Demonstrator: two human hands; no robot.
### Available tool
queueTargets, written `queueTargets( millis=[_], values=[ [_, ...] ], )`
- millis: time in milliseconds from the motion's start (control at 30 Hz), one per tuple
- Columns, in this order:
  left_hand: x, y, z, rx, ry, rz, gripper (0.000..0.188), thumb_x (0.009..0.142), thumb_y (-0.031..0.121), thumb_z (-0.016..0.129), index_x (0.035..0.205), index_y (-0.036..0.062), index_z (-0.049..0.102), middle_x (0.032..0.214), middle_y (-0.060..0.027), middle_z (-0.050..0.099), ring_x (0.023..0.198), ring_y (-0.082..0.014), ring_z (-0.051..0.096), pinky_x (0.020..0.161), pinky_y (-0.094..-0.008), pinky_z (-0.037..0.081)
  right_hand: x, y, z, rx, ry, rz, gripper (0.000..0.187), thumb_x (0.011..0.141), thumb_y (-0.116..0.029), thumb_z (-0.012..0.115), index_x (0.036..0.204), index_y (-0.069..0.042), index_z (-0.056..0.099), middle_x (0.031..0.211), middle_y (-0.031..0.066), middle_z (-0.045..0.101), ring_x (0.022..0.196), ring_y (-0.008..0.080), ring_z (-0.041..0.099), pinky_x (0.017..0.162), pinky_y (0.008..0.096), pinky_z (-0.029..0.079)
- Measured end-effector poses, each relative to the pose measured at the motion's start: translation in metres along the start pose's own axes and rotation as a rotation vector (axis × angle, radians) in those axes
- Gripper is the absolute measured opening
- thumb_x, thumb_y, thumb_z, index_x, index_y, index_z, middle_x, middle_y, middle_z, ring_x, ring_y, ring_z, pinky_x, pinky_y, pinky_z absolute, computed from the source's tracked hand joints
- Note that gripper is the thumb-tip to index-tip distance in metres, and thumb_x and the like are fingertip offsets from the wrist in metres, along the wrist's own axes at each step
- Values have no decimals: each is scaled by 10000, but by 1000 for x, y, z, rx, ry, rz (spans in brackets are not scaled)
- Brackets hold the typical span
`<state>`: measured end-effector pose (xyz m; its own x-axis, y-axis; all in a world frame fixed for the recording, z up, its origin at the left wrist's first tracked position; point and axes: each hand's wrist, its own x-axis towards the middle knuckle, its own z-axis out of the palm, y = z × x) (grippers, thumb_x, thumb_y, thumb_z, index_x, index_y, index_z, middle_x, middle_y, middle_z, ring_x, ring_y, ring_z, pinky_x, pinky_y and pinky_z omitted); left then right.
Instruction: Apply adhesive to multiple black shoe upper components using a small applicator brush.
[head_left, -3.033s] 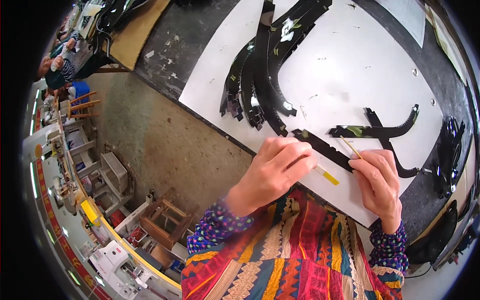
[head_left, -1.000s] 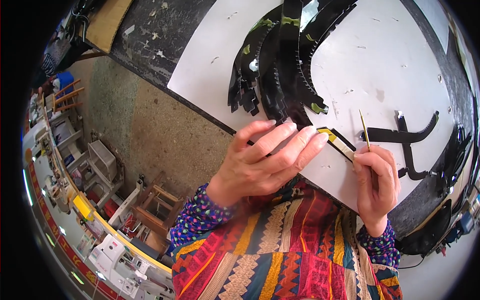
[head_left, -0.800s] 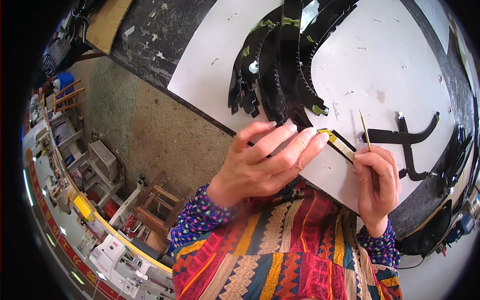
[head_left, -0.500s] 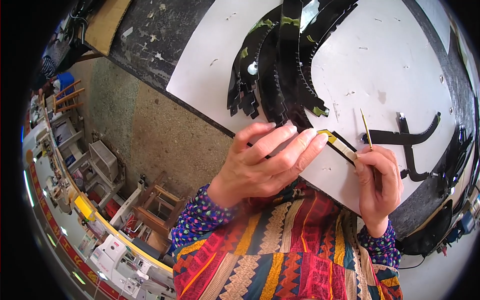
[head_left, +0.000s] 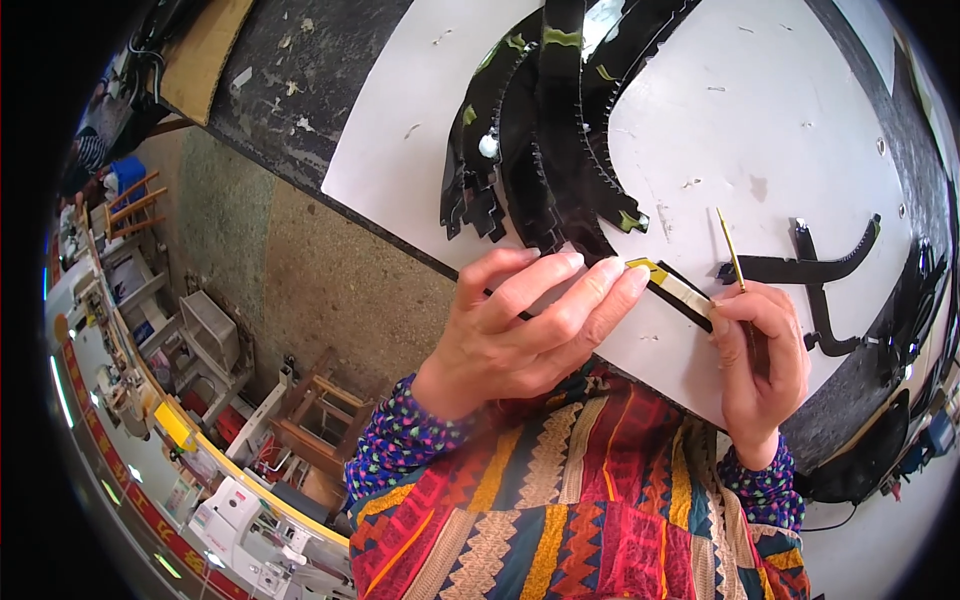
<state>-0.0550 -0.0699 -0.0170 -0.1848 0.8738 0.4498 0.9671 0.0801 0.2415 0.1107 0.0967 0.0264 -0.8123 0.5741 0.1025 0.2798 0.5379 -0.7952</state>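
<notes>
My left hand (head_left: 530, 325) is closed over a narrow black strip (head_left: 685, 294), pressing it near the edge of a white board (head_left: 760, 110). Yellow and cream tape-like layers show along the strip's face; its left part is hidden under my fingers. At the strip's right end, the thumb and forefinger of my right hand (head_left: 762, 350) are pinched together. A thin gold-coloured pointed stick (head_left: 732, 250) rises from that same hand, tip upward. Beyond my left hand lies a fanned pile of curved black pieces with notched edges (head_left: 556, 120).
Two crossed black pieces (head_left: 820, 272) lie right of my right hand. More black strips (head_left: 900, 310) bunch at the dark table's right side. Left of the table are a wooden stool (head_left: 320, 420), a grey crate (head_left: 210, 330) and a white sewing machine (head_left: 232, 515).
The board and black pieces sit slightly further left in the picture. Both hands keep nearly the same hold on the strip and stick.
</notes>
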Motion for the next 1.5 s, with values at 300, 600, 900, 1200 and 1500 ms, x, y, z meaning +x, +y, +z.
queueTargets(
  millis=[300, 600, 900, 1200, 1500],
  values=[
    [1, 1, 1, -1, -5, 1, 382, 843, 124, 614, 1195, 207, 736, 1202, 100, 620, 1078, -140, 491, 956, -313, 382, 0, -1, 0, -28, -4, -35, 186, 824, 120, 692, 986, 35, 661, 939, 170, 675, 811, 270, 665, 708, 305, 535],
    [1, 1, 1, -9, -5, 4, 379, 838, 133, 619, 1190, 206, 736, 1202, 101, 619, 1097, -142, 482, 980, -324, 367, 0, -1, 0, -35, 1, -40, 197, 813, 129, 687, 982, 33, 658, 944, 168, 671, 807, 264, 661, 699, 297, 530],
    [6, 4, -8, 64, -121, 17, 341, 857, 194, 632, 1184, 256, 703, 1288, 138, 624, 1188, -151, 440, 994, -353, 351, -2, 1, 0, -35, 10, -49, 230, 790, 147, 683, 988, 32, 658, 949, 168, 671, 800, 262, 661, 686, 294, 527],
    [5, 3, -2, 116, -105, 52, 269, 957, 311, 570, 1200, 373, 668, 1314, 132, 606, 1196, -153, 432, 1025, -359, 325, -1, 2, 0, -37, 9, -68, 242, 787, 150, 685, 996, 31, 659, 955, 171, 671, 808, 263, 666, 687, 293, 531],
    [4, 3, -1, 118, -107, 61, 285, 957, 283, 559, 1215, 359, 654, 1328, 133, 595, 1213, -156, 424, 1036, -369, 324, -4, 3, -1, -38, 8, -76, 247, 789, 151, 681, 1002, 26, 662, 962, 168, 675, 825, 262, 672, 698, 294, 537]
  ],
)
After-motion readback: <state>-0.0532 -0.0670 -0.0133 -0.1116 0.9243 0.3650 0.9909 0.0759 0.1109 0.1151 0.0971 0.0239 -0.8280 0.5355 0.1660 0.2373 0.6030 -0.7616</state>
